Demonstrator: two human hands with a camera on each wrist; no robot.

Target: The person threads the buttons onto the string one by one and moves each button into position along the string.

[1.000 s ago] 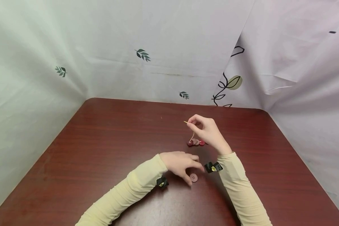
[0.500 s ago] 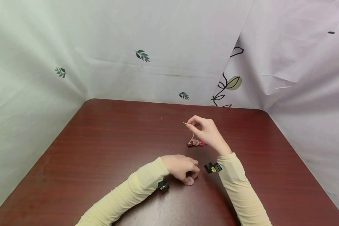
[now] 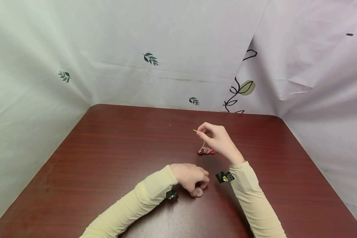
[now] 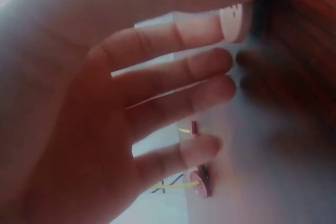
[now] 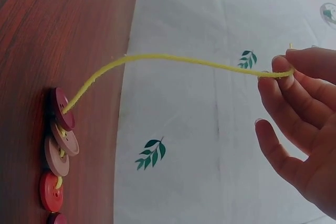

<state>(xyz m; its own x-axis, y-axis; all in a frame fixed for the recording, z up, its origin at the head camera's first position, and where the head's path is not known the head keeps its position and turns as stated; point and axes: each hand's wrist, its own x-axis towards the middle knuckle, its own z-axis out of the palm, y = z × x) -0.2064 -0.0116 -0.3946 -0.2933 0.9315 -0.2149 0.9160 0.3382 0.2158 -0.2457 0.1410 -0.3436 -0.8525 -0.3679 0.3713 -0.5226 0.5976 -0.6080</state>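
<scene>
My left hand [image 3: 190,178] is low over the table, its thumb and index finger at the edges of a pale pink button [image 3: 198,192]. In the left wrist view that button [image 4: 232,23] sits between the index fingertip and the thumb, with the other fingers spread beside it. Higher up, my right hand [image 3: 218,138] pinches a yellow cord [image 5: 173,57] between thumb and fingertips, and a short end sticks out past them. From there the cord runs down through a row of buttons on the table: a dark maroon button [image 5: 63,109], two dusty pink ones and a red button [image 5: 51,192].
The reddish-brown wooden table [image 3: 122,138] reaches back to a white curtain [image 3: 122,82] with leaf prints, which also hangs at both sides. Another maroon button [image 5: 56,219] shows at the lower edge of the right wrist view.
My left hand's spread fingers have drawn in on the pink button, which has shifted slightly left and nearer to me. The right hand stays almost still with the cord.
</scene>
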